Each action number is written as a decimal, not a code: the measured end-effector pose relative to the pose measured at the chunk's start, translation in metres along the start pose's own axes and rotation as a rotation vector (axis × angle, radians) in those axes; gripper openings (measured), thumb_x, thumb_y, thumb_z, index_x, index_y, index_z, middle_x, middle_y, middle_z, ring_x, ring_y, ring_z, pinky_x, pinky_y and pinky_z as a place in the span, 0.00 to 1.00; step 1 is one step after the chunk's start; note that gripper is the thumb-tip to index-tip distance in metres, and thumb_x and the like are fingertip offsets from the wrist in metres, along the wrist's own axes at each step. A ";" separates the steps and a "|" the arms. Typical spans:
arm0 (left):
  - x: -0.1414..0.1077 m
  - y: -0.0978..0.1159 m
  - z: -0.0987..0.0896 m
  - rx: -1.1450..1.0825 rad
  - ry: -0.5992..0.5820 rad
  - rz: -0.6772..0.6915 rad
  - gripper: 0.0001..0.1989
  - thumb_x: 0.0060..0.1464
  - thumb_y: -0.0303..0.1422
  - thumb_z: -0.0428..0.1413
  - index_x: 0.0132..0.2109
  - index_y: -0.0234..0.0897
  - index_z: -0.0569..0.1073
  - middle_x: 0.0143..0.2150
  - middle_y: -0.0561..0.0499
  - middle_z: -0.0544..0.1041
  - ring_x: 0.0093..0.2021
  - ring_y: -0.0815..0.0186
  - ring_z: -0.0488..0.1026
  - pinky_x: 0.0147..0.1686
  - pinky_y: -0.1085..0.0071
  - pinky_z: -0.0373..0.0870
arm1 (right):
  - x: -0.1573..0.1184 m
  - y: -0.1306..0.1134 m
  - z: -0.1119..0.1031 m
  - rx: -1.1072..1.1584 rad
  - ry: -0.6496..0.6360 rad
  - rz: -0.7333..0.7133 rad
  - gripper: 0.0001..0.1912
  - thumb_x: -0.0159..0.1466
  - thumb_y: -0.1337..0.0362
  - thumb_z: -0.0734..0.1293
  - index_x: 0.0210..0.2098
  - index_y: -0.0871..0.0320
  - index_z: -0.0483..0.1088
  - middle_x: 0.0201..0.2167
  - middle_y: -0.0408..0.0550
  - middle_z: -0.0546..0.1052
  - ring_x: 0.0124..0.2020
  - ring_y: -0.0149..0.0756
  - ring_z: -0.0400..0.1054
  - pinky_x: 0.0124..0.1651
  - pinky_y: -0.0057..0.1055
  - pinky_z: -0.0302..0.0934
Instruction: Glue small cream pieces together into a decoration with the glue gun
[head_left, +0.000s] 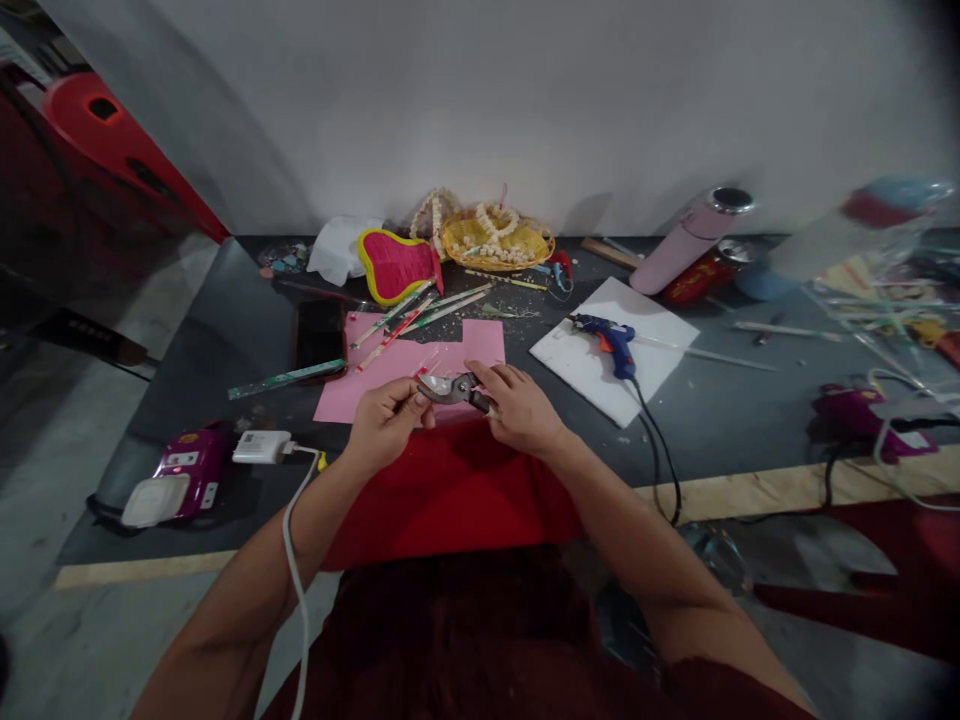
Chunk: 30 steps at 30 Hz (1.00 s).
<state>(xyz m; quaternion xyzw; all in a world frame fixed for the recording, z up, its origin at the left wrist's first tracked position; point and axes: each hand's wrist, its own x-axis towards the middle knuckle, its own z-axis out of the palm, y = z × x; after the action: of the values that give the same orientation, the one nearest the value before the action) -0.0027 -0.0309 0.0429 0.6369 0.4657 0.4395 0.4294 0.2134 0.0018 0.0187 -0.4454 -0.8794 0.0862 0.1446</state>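
Note:
My right hand (517, 405) is closed around the handles of a pair of pruning shears (455, 388), whose blades point left. At the blade tips my left hand (394, 415) is closed in a pinch. Whatever sits between its fingers is too small to make out. Both hands are over a pink paper sheet (337, 397) near the table's front edge. Some small clear and red bits lie on the paper just beyond the blades. Several patterned flat sticks (397, 330) rest behind it, and one green stick (286, 378) lies to the left across a dark phone (320, 335).
A blue glue gun (616, 345) lies on a white board (585, 375), its cord hanging over the front edge. Behind are a yellow basket (454, 250) and a pink-and-yellow piece (394, 268). A pink flask (686, 245) and red can (701, 278) stand right; a purple power socket (199, 465) sits left.

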 end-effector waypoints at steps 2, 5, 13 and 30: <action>0.000 0.000 0.000 0.006 0.014 -0.008 0.15 0.59 0.37 0.49 0.27 0.35 0.70 0.22 0.51 0.73 0.24 0.70 0.68 0.27 0.74 0.65 | -0.001 -0.002 -0.002 0.004 0.003 0.016 0.28 0.61 0.70 0.57 0.61 0.57 0.54 0.47 0.55 0.71 0.47 0.44 0.64 0.51 0.38 0.59; 0.001 -0.001 0.002 0.042 0.046 -0.005 0.15 0.59 0.37 0.49 0.27 0.35 0.70 0.23 0.51 0.73 0.25 0.70 0.69 0.28 0.74 0.65 | -0.002 -0.006 -0.006 -0.016 -0.007 0.059 0.24 0.62 0.69 0.56 0.59 0.56 0.57 0.44 0.53 0.72 0.43 0.42 0.66 0.48 0.34 0.60; 0.002 -0.008 0.005 0.162 0.143 0.040 0.10 0.56 0.36 0.54 0.41 0.34 0.74 0.35 0.49 0.79 0.33 0.68 0.74 0.34 0.75 0.68 | -0.001 -0.007 -0.007 -0.024 0.004 0.133 0.25 0.61 0.69 0.57 0.59 0.56 0.57 0.46 0.53 0.72 0.45 0.42 0.66 0.48 0.34 0.60; 0.000 -0.004 0.001 0.233 0.103 0.082 0.10 0.58 0.31 0.50 0.33 0.34 0.75 0.28 0.51 0.79 0.29 0.69 0.74 0.32 0.76 0.68 | -0.001 0.001 -0.004 -0.032 -0.020 0.075 0.36 0.57 0.69 0.58 0.65 0.57 0.47 0.54 0.57 0.66 0.53 0.47 0.60 0.52 0.44 0.59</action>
<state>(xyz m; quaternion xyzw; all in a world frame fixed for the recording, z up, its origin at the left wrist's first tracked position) -0.0029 -0.0299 0.0392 0.6774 0.5085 0.4318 0.3098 0.2158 0.0021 0.0216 -0.4792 -0.8649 0.0818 0.1253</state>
